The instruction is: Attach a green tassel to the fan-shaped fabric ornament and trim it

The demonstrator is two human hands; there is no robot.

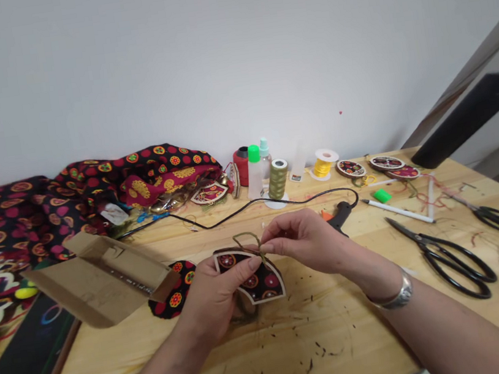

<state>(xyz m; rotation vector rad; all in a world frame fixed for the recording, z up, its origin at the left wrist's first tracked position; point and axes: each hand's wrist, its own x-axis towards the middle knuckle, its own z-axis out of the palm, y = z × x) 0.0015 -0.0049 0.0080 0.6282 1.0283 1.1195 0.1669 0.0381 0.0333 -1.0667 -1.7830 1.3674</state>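
My left hand (214, 300) grips a fan-shaped fabric ornament (263, 285), dark with red flower patterns, bead-like dots and a cream border. The thumb lies across its front; the other fingers are hidden behind it. At its top edge my right hand (308, 240) pinches an olive-green cord (246, 235), which stands up in a loop. More dark cord (244, 313) hangs below the ornament. A round piece of dark floral fabric (183, 289) lies beside my left hand, partly covered by an open cardboard box (100, 282).
Patterned cloth (146, 177) is heaped at the back left. Behind my hands stand a green thread spool (279, 180), a green-capped bottle (254, 174) and a yellow spool (323, 164). A glue gun (343, 216), large scissors (445, 255) and smaller scissors (490, 215) lie to the right.
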